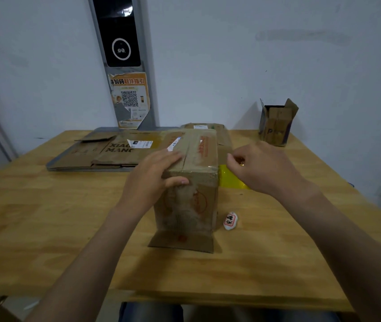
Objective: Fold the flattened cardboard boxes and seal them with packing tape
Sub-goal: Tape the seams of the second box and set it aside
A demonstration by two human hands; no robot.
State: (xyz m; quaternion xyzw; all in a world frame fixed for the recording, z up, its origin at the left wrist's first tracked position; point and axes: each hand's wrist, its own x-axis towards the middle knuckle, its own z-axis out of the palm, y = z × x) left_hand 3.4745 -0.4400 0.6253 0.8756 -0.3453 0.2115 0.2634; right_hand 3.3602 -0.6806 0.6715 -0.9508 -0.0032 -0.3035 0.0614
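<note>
Two hands are at work on one cardboard box (190, 205), which stands upright near the middle of the wooden worktop (45, 228). Its top flaps are folded shut and meet in a seam that runs away from me. A bottom flap sticks out flat on the worktop toward me.

My left hand (152, 180) rests on the top of the box at its near left edge. The fingers lie straight across the left flap and the thumb presses against the near face just under the edge.

My right hand (261, 168) hangs in the air just to the right of the box, level with its top. Its fingers are curled, with thumb and forefinger drawn together. Yellow packing tape (230, 177) shows under that hand, right beside the box's upper right corner. The spot is blurred, so I cannot tell whether my fingertips hold the tape or only meet above it.

A small white object with red characters (230, 220) lies on the worktop just beside the box's near right corner.

Flattened boxes (105, 149) lie stacked at the back left, reaching behind the upright box. A small open box (277, 123) with its flaps up stands at the back right, well apart from the rest. On the wall behind hangs a dark panel, and under it a torn poster with a QR code (130, 98).
</note>
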